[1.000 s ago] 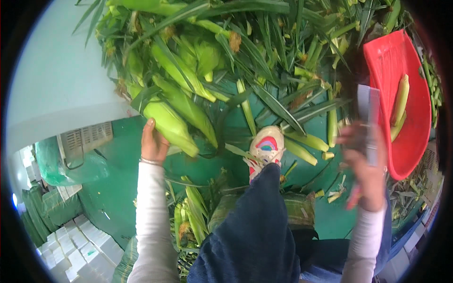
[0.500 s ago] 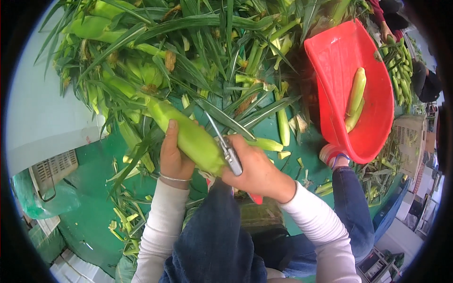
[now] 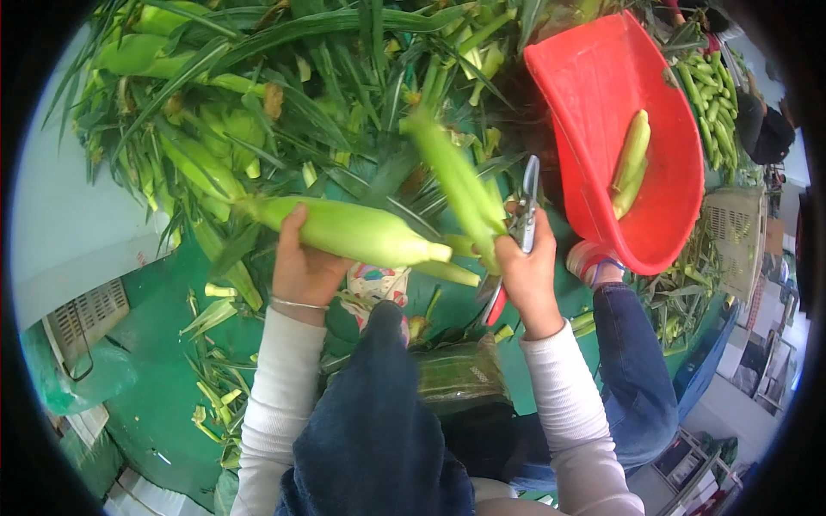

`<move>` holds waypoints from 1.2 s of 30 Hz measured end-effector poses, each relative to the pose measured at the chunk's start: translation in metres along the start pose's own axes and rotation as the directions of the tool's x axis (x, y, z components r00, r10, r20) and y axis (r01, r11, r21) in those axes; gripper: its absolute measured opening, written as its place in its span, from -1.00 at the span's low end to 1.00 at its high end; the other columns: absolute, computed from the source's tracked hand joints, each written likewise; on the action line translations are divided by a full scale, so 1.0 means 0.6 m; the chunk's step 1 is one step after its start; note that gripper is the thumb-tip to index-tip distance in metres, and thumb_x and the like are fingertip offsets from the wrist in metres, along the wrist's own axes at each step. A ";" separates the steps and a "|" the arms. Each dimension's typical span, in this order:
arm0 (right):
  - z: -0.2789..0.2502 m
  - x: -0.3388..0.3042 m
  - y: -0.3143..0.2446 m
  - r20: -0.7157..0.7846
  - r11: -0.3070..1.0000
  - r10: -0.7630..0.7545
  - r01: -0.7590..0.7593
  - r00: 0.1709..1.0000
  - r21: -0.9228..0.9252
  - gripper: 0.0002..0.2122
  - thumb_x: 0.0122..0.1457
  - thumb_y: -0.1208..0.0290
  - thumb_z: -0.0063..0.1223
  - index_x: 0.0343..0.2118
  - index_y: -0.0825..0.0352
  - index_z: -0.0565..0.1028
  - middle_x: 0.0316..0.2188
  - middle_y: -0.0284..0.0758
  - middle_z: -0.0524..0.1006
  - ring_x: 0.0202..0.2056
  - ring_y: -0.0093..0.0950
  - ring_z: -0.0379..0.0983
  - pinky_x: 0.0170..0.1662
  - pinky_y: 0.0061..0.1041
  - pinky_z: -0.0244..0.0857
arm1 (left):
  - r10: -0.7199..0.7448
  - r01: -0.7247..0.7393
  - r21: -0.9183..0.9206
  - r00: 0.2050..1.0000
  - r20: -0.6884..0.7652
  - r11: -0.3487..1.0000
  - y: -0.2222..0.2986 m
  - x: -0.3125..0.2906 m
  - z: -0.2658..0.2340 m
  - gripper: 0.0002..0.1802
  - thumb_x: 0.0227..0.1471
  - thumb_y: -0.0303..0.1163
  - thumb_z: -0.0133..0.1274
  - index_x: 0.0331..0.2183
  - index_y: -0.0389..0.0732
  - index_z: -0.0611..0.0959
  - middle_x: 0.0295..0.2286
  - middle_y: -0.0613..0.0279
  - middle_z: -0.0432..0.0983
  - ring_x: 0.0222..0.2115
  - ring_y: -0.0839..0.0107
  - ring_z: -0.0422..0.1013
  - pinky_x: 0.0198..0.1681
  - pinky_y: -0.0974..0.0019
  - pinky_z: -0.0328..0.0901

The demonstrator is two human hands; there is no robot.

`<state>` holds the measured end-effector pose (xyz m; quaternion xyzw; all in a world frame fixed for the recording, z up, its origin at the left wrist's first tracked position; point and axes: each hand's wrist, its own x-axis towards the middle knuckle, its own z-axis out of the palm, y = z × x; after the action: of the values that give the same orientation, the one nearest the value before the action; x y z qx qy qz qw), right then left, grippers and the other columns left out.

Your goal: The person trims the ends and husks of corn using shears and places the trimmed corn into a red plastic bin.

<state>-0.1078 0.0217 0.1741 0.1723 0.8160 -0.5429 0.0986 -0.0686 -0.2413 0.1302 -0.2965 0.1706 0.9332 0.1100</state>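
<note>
My left hand (image 3: 305, 273) is wrapped round a light green ear of corn (image 3: 366, 232), its thumb on top. The ear lies almost level, its cut stem end pointing right. In my right hand (image 3: 532, 284), fingers closed, is a metal cutting tool like pruning shears (image 3: 527, 202), with a red part below the fist. The same hand also grips a strip of green corn husk (image 3: 456, 176), blurred by motion, which rises up and left from it, apart from the ear.
Ahead lies a heap of unhusked corn (image 3: 206, 146) with long leaves. At right stands a red plastic tub (image 3: 572, 112) holding two ears of corn (image 3: 634, 159). Husk scraps (image 3: 224, 404) litter the green floor. Crates (image 3: 90, 314) stand at both sides. More ears (image 3: 710, 103) are piled far right, near other people.
My right hand has moved right, away from the ear, carrying the tool and a strip of husk. The ear has turned nearer level, and its trimmed stem end now shows.
</note>
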 end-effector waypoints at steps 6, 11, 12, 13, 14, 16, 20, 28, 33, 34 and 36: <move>-0.025 -0.043 -0.020 0.344 0.920 0.082 0.061 0.935 -0.387 -0.46 -0.18 0.55 0.02 -0.02 0.42 0.24 -0.31 -0.13 0.46 -0.26 -0.22 0.44 -0.16 -0.35 0.31 | 0.336 -0.332 0.054 0.924 -0.182 0.942 0.015 -0.025 -0.003 -0.56 0.07 -0.06 -0.02 -0.14 -0.20 0.48 -0.14 0.11 0.44 -0.09 0.16 0.35 0.00 0.01 0.24; 0.041 -0.077 -0.044 0.675 0.997 0.070 -0.034 0.734 -0.065 -0.43 -0.14 0.57 0.01 0.05 0.41 0.21 -0.19 -0.13 0.45 -0.11 -0.31 0.40 -0.03 -0.45 0.24 | 0.458 -0.447 0.100 0.873 -0.168 0.889 0.001 -0.038 0.038 -0.55 0.05 -0.13 0.00 -0.10 -0.21 0.42 -0.15 0.14 0.41 -0.09 0.21 0.32 0.04 0.09 0.20; 0.054 -0.076 -0.040 0.684 0.999 0.043 -0.036 0.728 -0.024 -0.43 -0.13 0.57 0.01 0.05 0.40 0.21 -0.19 -0.14 0.45 -0.11 -0.32 0.39 -0.03 -0.46 0.24 | 0.464 -0.451 0.110 0.872 -0.160 0.886 -0.003 -0.041 0.035 -0.56 0.05 -0.14 0.00 -0.10 -0.21 0.42 -0.15 0.15 0.41 -0.09 0.22 0.33 0.03 0.10 0.20; 0.066 -0.072 -0.039 0.632 0.999 -0.038 0.020 0.774 0.037 -0.47 -0.11 0.58 0.01 0.02 0.41 0.24 -0.25 -0.16 0.47 -0.17 -0.33 0.41 -0.07 -0.46 0.27 | 0.468 -0.454 0.120 0.870 -0.151 0.883 -0.007 -0.043 0.034 -0.56 0.05 -0.15 -0.01 -0.10 -0.21 0.42 -0.15 0.15 0.41 -0.10 0.23 0.33 0.02 0.10 0.21; 0.074 -0.070 -0.037 0.572 0.993 -0.118 0.079 0.812 0.092 -0.51 -0.10 0.58 0.01 -0.01 0.42 0.26 -0.30 -0.19 0.48 -0.23 -0.34 0.44 -0.12 -0.46 0.29 | 0.465 -0.451 0.122 0.872 -0.151 0.884 -0.011 -0.043 0.037 -0.56 0.05 -0.15 -0.01 -0.10 -0.21 0.42 -0.15 0.15 0.41 -0.10 0.23 0.33 0.02 0.10 0.21; 0.085 -0.072 -0.035 0.558 0.997 -0.069 0.070 0.827 0.019 -0.56 -0.08 0.58 0.00 -0.04 0.42 0.29 -0.37 -0.24 0.49 -0.32 -0.39 0.44 -0.20 -0.48 0.32 | 0.483 -0.466 0.147 0.866 -0.125 0.873 -0.014 -0.045 0.039 -0.57 0.05 -0.14 -0.03 -0.11 -0.21 0.42 -0.17 0.16 0.42 -0.11 0.24 0.34 0.00 0.11 0.22; 0.079 -0.079 -0.018 0.569 0.991 0.091 -0.131 0.817 0.030 -0.67 -0.01 0.58 -0.06 -0.10 0.42 0.36 -0.52 -0.37 0.46 -0.53 -0.58 0.41 -0.46 -0.59 0.29 | 0.438 -0.422 0.141 0.893 -0.106 0.895 0.014 -0.044 0.026 -0.53 0.06 -0.04 -0.05 -0.12 -0.19 0.46 -0.16 0.13 0.46 -0.11 0.19 0.36 0.00 0.06 0.24; 0.068 -0.039 -0.083 0.687 0.917 -0.228 0.390 0.690 -0.088 -0.47 -0.16 0.49 0.09 -0.04 0.48 0.28 -0.32 -0.06 0.45 -0.25 -0.16 0.43 -0.16 -0.33 0.32 | 0.219 -0.118 0.628 0.972 -0.086 0.770 0.048 -0.046 0.022 -0.48 0.08 0.03 -0.12 -0.09 -0.19 0.39 -0.39 0.12 0.46 -0.43 0.22 0.45 -0.31 0.17 0.39; 0.085 0.012 -0.088 0.718 0.756 -0.419 0.651 0.556 -0.063 -0.57 -0.19 0.45 0.11 -0.20 0.50 0.33 -0.33 0.04 0.43 -0.25 -0.04 0.40 -0.19 -0.24 0.30 | 0.098 -0.210 0.978 0.973 0.208 0.002 0.053 -0.042 0.041 -0.59 -0.04 -0.26 0.16 -0.19 -0.29 0.49 -0.44 0.16 0.47 -0.48 0.40 0.41 -0.36 0.34 0.32; 0.086 0.016 -0.091 0.745 0.742 -0.424 0.669 0.514 -0.039 -0.63 -0.18 0.44 0.11 -0.27 0.49 0.35 -0.38 0.03 0.46 -0.30 -0.04 0.42 -0.24 -0.23 0.32 | 0.073 -0.170 0.985 0.983 0.168 0.022 0.055 -0.040 0.038 -0.53 -0.12 -0.25 0.23 -0.20 -0.31 0.49 -0.45 0.13 0.45 -0.45 0.42 0.41 -0.35 0.33 0.31; 0.083 0.016 -0.098 0.774 0.826 -0.295 0.557 0.559 -0.088 -0.68 -0.16 0.44 0.11 -0.32 0.47 0.35 -0.45 0.01 0.47 -0.36 -0.04 0.44 -0.29 -0.21 0.33 | 0.061 -0.176 0.984 0.982 0.178 -0.039 0.065 -0.034 0.039 -0.52 -0.12 -0.26 0.23 -0.19 -0.31 0.49 -0.42 0.12 0.44 -0.40 0.43 0.41 -0.31 0.35 0.30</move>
<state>-0.1407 -0.0430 0.2012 -0.2842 0.7998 -0.4307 0.3067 -0.0765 -0.2701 0.1699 -0.0744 0.8068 0.5452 0.2151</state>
